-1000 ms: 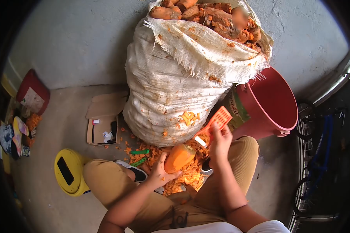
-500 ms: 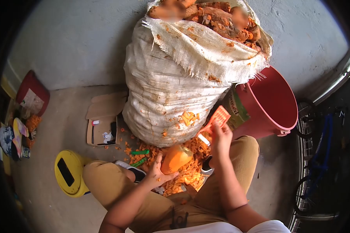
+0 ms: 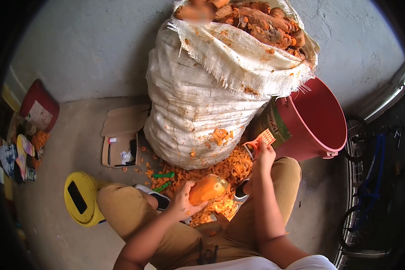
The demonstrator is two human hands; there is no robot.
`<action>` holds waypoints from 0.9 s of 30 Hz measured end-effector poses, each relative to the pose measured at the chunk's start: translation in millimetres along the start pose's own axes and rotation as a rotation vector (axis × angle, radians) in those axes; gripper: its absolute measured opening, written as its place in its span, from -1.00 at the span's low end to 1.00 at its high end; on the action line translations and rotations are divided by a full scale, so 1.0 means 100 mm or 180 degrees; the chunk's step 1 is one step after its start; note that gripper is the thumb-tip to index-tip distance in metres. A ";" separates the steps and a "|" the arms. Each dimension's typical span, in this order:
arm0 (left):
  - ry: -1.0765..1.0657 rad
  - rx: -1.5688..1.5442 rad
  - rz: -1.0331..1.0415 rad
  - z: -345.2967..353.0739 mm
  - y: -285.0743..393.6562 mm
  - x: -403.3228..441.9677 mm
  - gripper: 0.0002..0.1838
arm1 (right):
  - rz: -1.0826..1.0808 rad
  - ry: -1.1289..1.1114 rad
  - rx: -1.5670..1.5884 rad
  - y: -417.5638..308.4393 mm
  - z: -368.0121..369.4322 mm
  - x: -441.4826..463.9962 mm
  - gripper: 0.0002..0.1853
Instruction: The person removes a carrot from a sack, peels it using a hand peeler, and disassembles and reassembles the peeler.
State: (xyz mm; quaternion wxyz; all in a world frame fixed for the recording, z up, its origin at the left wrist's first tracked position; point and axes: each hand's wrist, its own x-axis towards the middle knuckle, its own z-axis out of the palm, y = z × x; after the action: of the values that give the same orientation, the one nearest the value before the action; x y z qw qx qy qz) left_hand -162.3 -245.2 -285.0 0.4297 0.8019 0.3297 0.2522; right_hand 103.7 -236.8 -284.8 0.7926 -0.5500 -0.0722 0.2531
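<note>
My left hand (image 3: 184, 202) grips a thick orange carrot (image 3: 207, 191) from its left side, over a heap of orange peelings. The carrot is mostly peeled and smooth, with a brownish-green end pointing up and right. My right hand (image 3: 265, 157), raised to the right of the carrot and apart from it, is closed around a peeler with an orange, slotted plastic part (image 3: 266, 137). Its pale blade end shows to the left of the fingers. Orange peelings (image 3: 236, 166) cover the floor between my feet, below both hands.
A tall white woven sack (image 3: 193, 103) filled with rough orange roots stands ahead. Right of it is a red bucket (image 3: 301, 144). At left are an open cardboard box (image 3: 114, 164), a yellow container (image 3: 87, 211) with a phone on top, and green-handled tools (image 3: 162, 186).
My right hand has shifted slightly right with the peeler, which has turned so its blade end points left. The carrot has turned a little in my left hand and moved slightly up.
</note>
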 end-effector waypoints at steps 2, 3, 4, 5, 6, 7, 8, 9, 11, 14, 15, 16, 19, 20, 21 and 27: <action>0.0015 0.0106 -0.0004 -0.01 0.02 -0.01 -0.36 | 0.0344 -0.0385 0.0050 -0.05 -0.03 -0.05 -0.88; 0.0079 0.0167 -0.0007 0.01 0.02 0.02 -0.37 | 0.0551 -0.0751 0.0228 -0.03 0.02 -0.16 -0.90; 0.0158 0.0230 -0.0013 0.03 0.02 0.04 -0.39 | 0.0952 -0.0753 0.0330 -0.09 0.15 -0.34 -0.90; 0.0292 0.0433 0.0278 0.04 0.01 0.08 -0.40 | 0.1604 -0.1066 0.0312 -0.15 0.17 -0.50 -0.86; 0.0421 0.0656 0.0564 0.03 0.00 0.11 -0.40 | 0.2219 -0.1163 0.0856 0.19 0.09 -0.48 -0.82; 0.0535 0.0894 0.0846 0.01 -0.01 0.13 -0.41 | 0.2479 -0.0910 0.0997 0.14 0.20 -0.64 -0.83; 0.0352 0.0971 0.0726 -0.01 0.03 0.12 -0.43 | 0.2764 -0.0806 0.1246 0.26 0.16 -0.64 -0.82; 0.0359 0.1093 0.0751 -0.01 0.05 0.11 -0.42 | 0.3038 -0.0690 0.1491 0.29 0.17 -0.67 -0.82; 0.0387 0.1316 0.0821 0.02 0.08 0.13 -0.39 | 0.3076 -0.0870 0.1680 0.27 0.17 -0.67 -0.83; 0.0745 0.0773 0.0457 0.06 0.12 0.21 -0.34 | 0.2980 -0.0989 0.1870 0.23 0.21 -0.67 -0.82; 0.0629 0.0777 0.0407 0.05 0.12 0.21 -0.33 | 0.2922 -0.0998 0.1923 0.24 0.21 -0.66 -0.81; 0.0512 0.0784 0.0357 0.03 0.11 0.21 -0.33 | 0.2920 -0.0996 0.1908 0.25 0.21 -0.66 -0.80; 0.0349 0.1011 0.0245 0.01 0.05 0.19 -0.33 | 0.2898 -0.0957 0.1848 0.30 0.23 -0.66 -0.78; 0.0324 0.1113 0.0218 0.02 0.03 0.19 -0.34 | 0.2865 -0.0921 0.1806 0.31 0.23 -0.67 -0.78; 0.0266 0.0908 0.0065 0.01 0.04 0.18 -0.35 | 0.2828 -0.0887 0.1761 0.32 0.23 -0.68 -0.77; -0.0014 0.0391 -0.0437 0.03 0.11 0.18 -0.37 | 0.2877 -0.0897 0.1716 0.44 0.17 -0.64 -0.81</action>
State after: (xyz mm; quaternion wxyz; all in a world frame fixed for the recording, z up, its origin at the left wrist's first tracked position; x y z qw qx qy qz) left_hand -145.0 -238.0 -275.2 0.3967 0.8028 0.3977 0.1997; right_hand 27.7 -241.7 -307.7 0.7004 -0.2643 0.1334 0.6495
